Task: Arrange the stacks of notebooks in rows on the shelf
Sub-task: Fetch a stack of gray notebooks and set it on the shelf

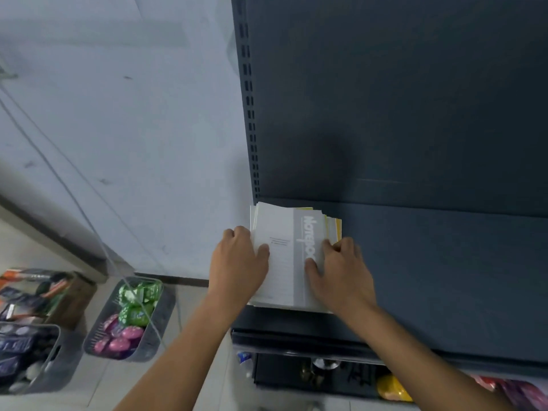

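A stack of notebooks (284,232) with a white and grey top cover lies at the far left end of the dark blue shelf (444,277). Yellow covers stick out at the stack's right edge. My left hand (237,262) grips the stack's left side, thumb on the top cover and fingers curled over the edge. My right hand (341,268) rests on the right side, fingers bent over the edge and thumb on the grey band. The stack's near edge is hidden partly by both hands.
The shelf's surface to the right of the stack is bare up to the dark back panel (415,99). On the floor at left stand a grey basket (160,330) of green and pink packets and other bins of goods. A lower shelf holds more items.
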Motion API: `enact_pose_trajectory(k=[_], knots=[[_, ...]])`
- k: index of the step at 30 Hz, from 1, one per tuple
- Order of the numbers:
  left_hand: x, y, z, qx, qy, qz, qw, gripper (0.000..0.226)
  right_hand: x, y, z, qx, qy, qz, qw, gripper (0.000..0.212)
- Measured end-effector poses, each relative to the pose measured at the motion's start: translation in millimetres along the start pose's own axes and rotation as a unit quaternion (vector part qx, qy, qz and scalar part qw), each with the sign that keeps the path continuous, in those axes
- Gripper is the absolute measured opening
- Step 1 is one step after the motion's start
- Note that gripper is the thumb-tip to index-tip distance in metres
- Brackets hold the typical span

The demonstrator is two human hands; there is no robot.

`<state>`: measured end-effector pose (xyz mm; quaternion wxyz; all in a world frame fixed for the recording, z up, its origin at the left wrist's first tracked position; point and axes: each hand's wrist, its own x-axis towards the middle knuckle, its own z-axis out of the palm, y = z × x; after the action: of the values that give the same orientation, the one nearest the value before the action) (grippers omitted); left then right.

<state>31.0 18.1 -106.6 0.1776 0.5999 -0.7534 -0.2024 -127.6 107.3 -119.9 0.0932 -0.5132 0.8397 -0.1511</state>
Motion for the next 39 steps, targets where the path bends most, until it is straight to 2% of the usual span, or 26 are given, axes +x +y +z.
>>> enact_pose_trajectory(k=[5, 8, 11, 15, 20, 25, 29, 35, 39], knots=[[6.6, -4.9, -5.9, -0.029, -0.031, -0.039, 0.998, 0.017, -5.4, -15.8, 4.2, -0.032, 0.024, -0.022, 0.999, 0.040], [10.0, -8.1, -8.7, -0.055, -0.045, -0.052, 0.996, 0.014, -6.0, -19.3, 4.1, -0.008, 0.014, -0.020, 1.000, 0.042], [11.0, -8.8, -11.3, -0.069, -0.048, -0.055, 0.995, 0.012, -4.3, -15.8, 2.4, 0.044, -0.008, 0.000, 0.999, 0.042], [10.7, -7.6, -14.0, -0.087, -0.050, -0.057, 0.993, 0.009, -4.3, -12.6, 4.9, 0.095, -0.016, 0.069, 0.993, 0.032], [8.9, -9.0, -13.8, -0.090, -0.040, -0.062, 0.993, 0.014, -7.7, -14.3, 7.3, 0.059, -0.003, 0.068, 0.996, 0.031], [7.4, -15.0, -13.5, -0.096, -0.035, -0.072, 0.992, 0.014, -15.0, -22.1, 4.1, 0.028, 0.000, 0.030, 0.999, 0.029], [5.3, -16.6, -13.9, -0.090, -0.016, -0.073, 0.993, 0.014, -20.0, -30.8, 7.1, 0.024, 0.002, -0.006, 1.000, 0.038], [1.9, -18.9, -20.1, -0.062, -0.002, -0.060, 0.996, 0.012, -17.9, -30.9, 5.5, 0.138, -0.015, 0.053, 0.989, 0.020], [-1.0, -21.3, -26.6, -0.028, 0.000, -0.044, 0.999, 0.009, -20.7, -31.5, 7.6, 0.124, -0.019, 0.044, 0.991, 0.025]])
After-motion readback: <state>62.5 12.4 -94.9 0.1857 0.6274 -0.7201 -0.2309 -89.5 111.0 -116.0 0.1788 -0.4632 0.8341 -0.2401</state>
